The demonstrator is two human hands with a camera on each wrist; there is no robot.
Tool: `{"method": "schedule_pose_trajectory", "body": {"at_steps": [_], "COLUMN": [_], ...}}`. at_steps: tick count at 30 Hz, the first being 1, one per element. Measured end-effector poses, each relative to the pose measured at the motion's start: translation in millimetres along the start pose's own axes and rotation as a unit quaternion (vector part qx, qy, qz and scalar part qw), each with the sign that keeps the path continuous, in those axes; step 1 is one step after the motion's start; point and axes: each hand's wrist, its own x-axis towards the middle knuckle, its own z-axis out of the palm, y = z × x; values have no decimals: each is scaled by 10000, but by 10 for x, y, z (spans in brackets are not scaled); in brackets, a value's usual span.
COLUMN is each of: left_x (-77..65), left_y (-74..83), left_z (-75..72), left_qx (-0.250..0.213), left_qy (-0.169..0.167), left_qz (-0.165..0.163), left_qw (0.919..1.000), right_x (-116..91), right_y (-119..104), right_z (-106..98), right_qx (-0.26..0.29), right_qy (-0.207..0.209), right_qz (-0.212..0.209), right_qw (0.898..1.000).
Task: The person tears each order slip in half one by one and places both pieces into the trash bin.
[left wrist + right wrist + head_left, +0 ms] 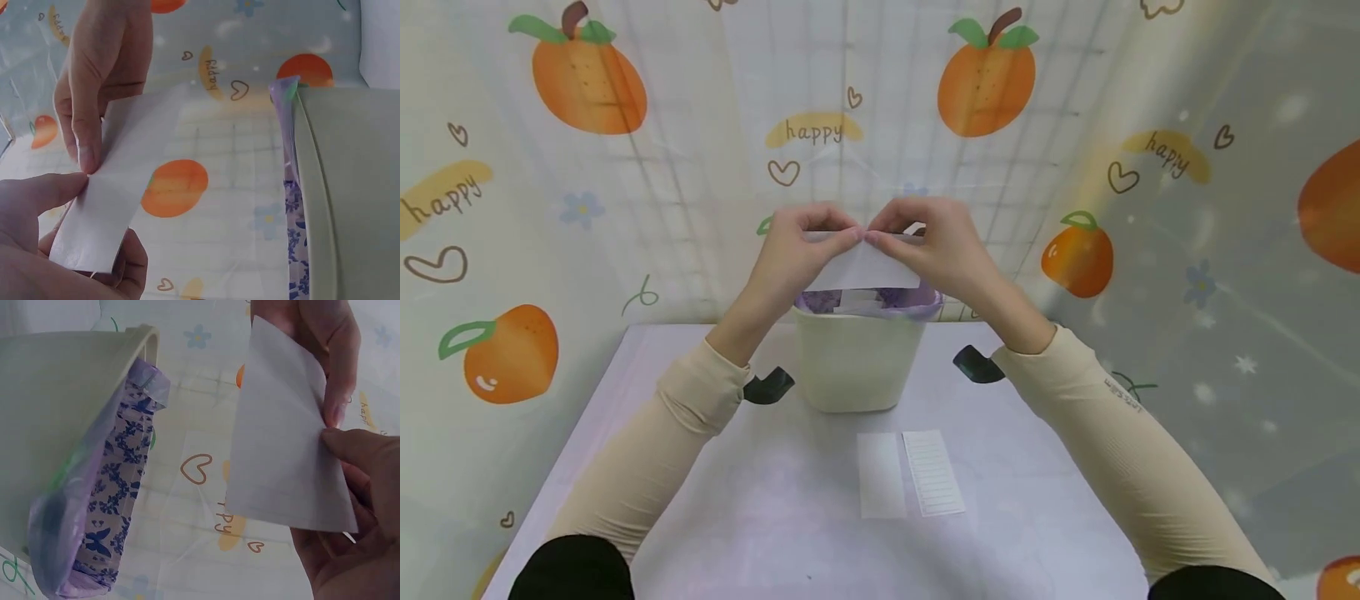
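A white slip of paper (862, 265) is held up over a pale green bin (859, 362). My left hand (801, 242) pinches its top edge near the middle, thumb on the near face. Close beside it, my right hand (936, 246) pinches the same edge, and the thumbs nearly meet. The paper (284, 437) looks whole in the right wrist view, with fingers partly hidden behind it. A purple bag (928, 304) lines the bin and folds over its rim. Inside, a white piece (859, 297) shows against dark purple patterned material (119, 481).
Two narrow paper slips lie on the white table (737, 517) in front of the bin: a blank slip (882, 475) and a lined slip (933, 472). A curtain (715, 92) printed with oranges hangs behind and at both sides. Dark straps (769, 386) stick out at the wrists.
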Motion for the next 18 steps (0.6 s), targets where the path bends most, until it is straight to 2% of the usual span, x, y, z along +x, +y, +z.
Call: {"method": "schedule_pose_trajectory", "body": {"at_steps": [4,10,18], "left_x": [91,216,452], "left_y": [0,9,48], "left_z": [6,2,-40], "left_qx": [-78,-282,-619], "left_qy": [83,111,-79], "left_qz": [12,-197,-558], "left_qw": [9999,9993,9965], "right_x": [88,173,288], "right_y": [21,40,107], "right_z": [-22,-60,-78], "right_qx": [-144,-199,-154], "right_qy": [15,98,395], "right_qz": [119,176,144], "right_qw": [9998,9996,9990]}}
